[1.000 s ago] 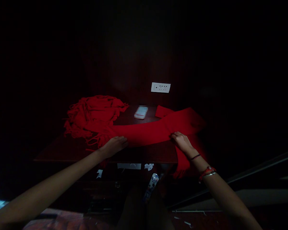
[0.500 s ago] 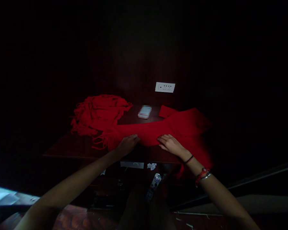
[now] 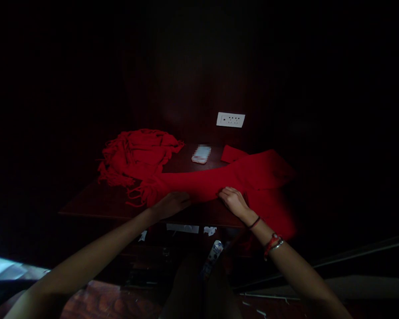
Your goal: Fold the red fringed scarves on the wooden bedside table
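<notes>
A red scarf point(image 3: 199, 179) with a fringed left end lies across the dark table, and its right part spreads wide and hangs over the edge. My left hand point(image 3: 173, 204) grips the scarf's near edge, its fingertips in shadow and partly hidden. Farther right, my right hand point(image 3: 233, 199) pinches the same edge with curled fingers. The cloth between the two hands lies fairly flat. Behind the fringe, a heap of red fringed scarves point(image 3: 139, 150) sits crumpled on the left.
A pale, blurred-out phone-like object point(image 3: 201, 154) lies behind the scarf, beside a folded red cloth piece point(image 3: 232, 153). The dark table point(image 3: 96, 201) ends just before me. A white wall socket point(image 3: 230, 119) is above. Torn white paper point(image 3: 210, 231) shows below the edge.
My left hand has slid slightly left and toward me along the scarf's edge. The fingers of my right hand have curled tighter, and its wrist has shifted a little left.
</notes>
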